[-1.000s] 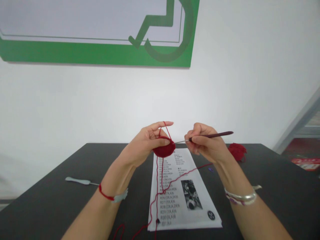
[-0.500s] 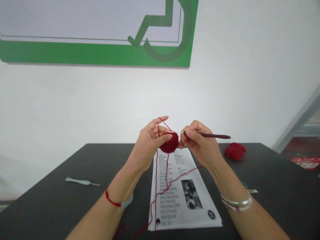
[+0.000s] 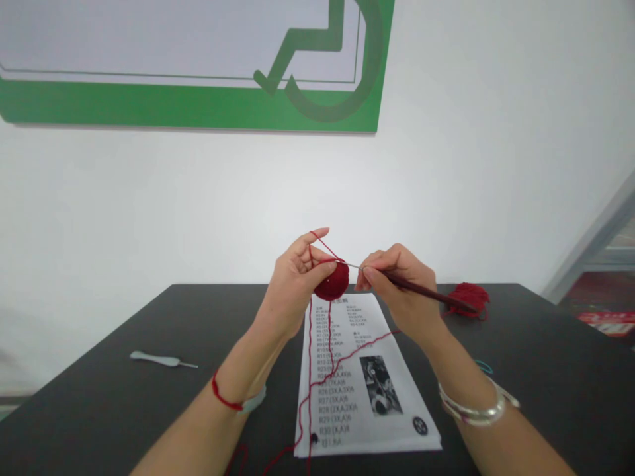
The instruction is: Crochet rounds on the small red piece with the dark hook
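My left hand (image 3: 292, 287) pinches a round dark-red crocheted disc (image 3: 332, 284) between thumb and fingers. A strand of red yarn (image 3: 328, 250) loops over my raised forefinger and runs down past the disc. My right hand (image 3: 397, 291) grips a crochet hook (image 3: 421, 287) like a pencil. Its dark brown handle slants down to the right, and its thin metal shaft reaches left, with the tip at the disc's upper edge. Loose yarn (image 3: 347, 367) trails over a printed pattern sheet (image 3: 367, 403) below my hands.
A red yarn ball (image 3: 466, 299) lies at the table's far right. A grey-handled tool (image 3: 159, 359) lies on the dark table (image 3: 99, 410) at left, and a small teal ring (image 3: 483, 365) lies at right. A green wall sign (image 3: 188, 99) hangs above.
The hook's handle has swung from nearly level to slanting down right, and its tip now angles into the disc's upper edge. My right hand has dropped slightly; my left hand has barely moved.
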Tool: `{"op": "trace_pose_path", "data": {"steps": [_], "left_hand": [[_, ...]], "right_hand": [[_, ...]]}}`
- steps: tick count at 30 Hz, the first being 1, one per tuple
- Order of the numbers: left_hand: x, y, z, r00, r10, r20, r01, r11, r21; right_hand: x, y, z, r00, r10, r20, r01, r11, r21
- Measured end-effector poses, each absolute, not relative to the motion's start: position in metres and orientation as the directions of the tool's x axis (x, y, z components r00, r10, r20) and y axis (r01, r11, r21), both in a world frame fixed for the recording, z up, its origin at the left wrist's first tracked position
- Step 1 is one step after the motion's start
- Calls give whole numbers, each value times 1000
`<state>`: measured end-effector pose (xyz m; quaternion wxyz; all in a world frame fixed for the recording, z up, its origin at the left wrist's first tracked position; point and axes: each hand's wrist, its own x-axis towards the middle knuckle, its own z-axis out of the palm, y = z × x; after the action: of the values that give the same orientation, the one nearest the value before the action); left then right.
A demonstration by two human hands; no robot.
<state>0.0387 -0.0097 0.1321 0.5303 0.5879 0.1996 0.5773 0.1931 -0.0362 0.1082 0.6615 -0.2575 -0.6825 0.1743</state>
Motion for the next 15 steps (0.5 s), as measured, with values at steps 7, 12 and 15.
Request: {"op": "trace_pose_path", "data": {"steps": [7,12,15], "left_hand": [[48,-13,130,106,870,481,-394,-408,824],[50,-13,130,68,844,533,-344,-481,806],[51,-12,128,55,828,557,-312,-516,798]], "right_hand": [[177,-41,102,14,308,951,537,800,-267],[166,-40,97,189,433,881,315,823,-472],[165,-41,96,206,428,880,348,809,-475]]}}
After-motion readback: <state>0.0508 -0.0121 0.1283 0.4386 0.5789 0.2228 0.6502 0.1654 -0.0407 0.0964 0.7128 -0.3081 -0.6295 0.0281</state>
